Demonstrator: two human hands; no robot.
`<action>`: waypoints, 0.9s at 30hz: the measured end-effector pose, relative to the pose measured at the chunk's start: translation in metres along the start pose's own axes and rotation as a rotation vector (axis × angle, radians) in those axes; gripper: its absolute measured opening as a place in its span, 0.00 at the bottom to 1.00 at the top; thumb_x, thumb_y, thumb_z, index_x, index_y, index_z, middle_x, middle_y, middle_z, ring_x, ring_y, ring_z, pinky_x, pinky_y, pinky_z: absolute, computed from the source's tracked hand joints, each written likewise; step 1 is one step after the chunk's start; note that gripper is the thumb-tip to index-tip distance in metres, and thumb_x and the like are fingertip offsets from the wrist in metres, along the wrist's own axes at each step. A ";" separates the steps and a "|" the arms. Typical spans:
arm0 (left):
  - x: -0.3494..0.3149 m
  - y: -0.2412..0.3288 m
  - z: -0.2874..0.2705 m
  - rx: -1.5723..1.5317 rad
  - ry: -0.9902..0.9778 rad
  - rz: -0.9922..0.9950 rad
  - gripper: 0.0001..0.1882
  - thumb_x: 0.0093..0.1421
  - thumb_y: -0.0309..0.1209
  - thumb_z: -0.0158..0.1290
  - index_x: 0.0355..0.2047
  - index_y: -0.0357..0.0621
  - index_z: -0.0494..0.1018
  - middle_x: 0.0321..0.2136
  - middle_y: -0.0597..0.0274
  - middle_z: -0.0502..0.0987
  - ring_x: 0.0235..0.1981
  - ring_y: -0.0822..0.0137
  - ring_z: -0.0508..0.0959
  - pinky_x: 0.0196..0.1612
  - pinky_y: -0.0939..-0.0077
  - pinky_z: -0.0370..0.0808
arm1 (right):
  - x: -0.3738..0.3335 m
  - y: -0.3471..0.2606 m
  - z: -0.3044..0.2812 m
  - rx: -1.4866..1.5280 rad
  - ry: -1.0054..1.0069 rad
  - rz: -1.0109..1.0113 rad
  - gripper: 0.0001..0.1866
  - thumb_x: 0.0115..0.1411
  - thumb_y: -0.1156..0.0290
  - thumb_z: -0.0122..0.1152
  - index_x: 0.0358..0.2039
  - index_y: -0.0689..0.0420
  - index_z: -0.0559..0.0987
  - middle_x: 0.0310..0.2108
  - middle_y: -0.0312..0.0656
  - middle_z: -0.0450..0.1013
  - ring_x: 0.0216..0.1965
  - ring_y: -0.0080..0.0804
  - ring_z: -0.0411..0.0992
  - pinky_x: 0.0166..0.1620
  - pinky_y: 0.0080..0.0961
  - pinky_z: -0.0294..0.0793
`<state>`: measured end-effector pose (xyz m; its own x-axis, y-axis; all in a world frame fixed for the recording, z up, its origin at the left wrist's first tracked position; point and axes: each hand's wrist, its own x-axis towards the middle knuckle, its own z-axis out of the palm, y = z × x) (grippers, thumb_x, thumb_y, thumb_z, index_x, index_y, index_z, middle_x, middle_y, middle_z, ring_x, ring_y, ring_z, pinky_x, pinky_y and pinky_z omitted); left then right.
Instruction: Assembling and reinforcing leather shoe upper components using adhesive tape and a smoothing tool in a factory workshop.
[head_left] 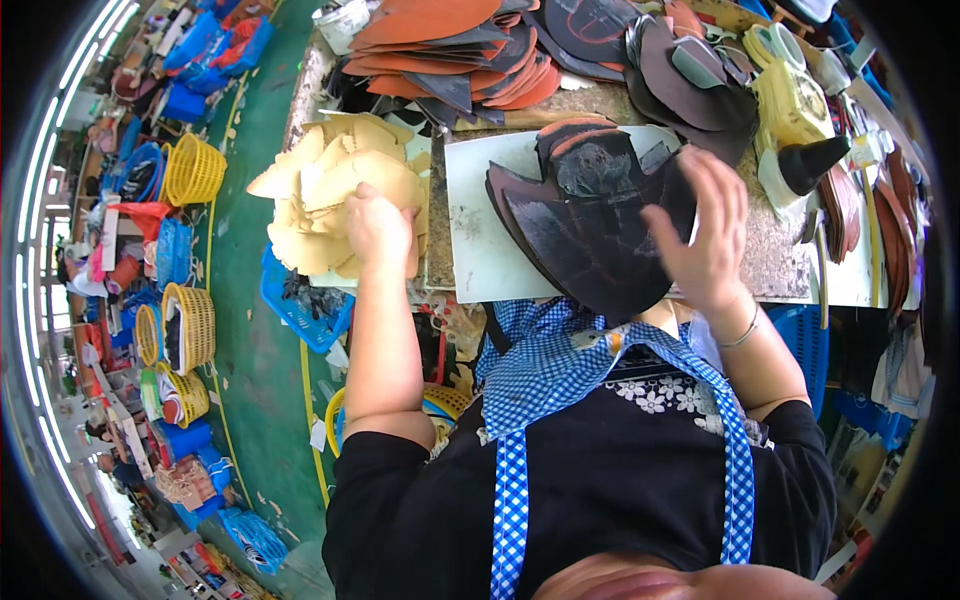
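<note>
My left hand (380,232) is closed on the edge of a thin cream-coloured cut piece (345,175), one of a loose heap at the table's left edge. The heap lies beside a white board (475,235). On that board rests a stack of dark leather cut pieces (590,230), wide and curved, with a narrower part pointing away from me. Its near tip hangs over the table edge. My right hand (712,235), thumb and fingers apart, is at the right side of the dark stack. Whether its fingertips touch the leather, I cannot tell.
Stacks of orange-brown and black pieces (430,50) stand at the back. To the right are a yellow scale (795,105), a black cone-shaped nozzle (815,163) and more brown pieces (895,235). A blue basket (300,305) sits below the left edge. Yellow baskets (190,320) line the green floor.
</note>
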<state>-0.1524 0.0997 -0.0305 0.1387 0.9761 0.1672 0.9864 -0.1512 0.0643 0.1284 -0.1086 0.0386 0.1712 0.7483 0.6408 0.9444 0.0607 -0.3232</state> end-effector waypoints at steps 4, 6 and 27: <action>0.008 0.005 -0.003 -0.062 -0.083 -0.124 0.28 0.40 0.38 0.69 0.37 0.34 0.70 0.36 0.46 0.77 0.38 0.50 0.78 0.42 0.59 0.74 | -0.015 -0.026 0.013 0.268 -0.429 -0.300 0.27 0.42 0.68 0.68 0.44 0.63 0.74 0.47 0.48 0.69 0.51 0.42 0.66 0.51 0.35 0.66; 0.013 0.004 -0.014 -0.088 -0.240 -0.183 0.24 0.44 0.38 0.67 0.36 0.35 0.72 0.37 0.46 0.77 0.37 0.50 0.78 0.42 0.62 0.74 | -0.022 -0.029 0.023 0.201 -0.469 -0.300 0.24 0.45 0.64 0.65 0.42 0.64 0.74 0.47 0.47 0.68 0.51 0.42 0.65 0.51 0.34 0.66; -0.064 0.082 -0.072 -2.133 -0.689 0.044 0.14 0.64 0.37 0.45 0.41 0.37 0.67 0.36 0.60 0.73 0.36 0.69 0.74 0.41 0.76 0.71 | 0.052 -0.047 0.037 0.485 0.125 -0.331 0.17 0.41 0.80 0.61 0.36 0.60 0.77 0.33 0.43 0.68 0.31 0.37 0.70 0.33 0.29 0.73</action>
<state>-0.0871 0.0135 0.0346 0.6191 0.7846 -0.0342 -0.4649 0.4012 0.7893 0.0824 -0.0481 0.0608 -0.0509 0.5568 0.8291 0.7222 0.5939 -0.3545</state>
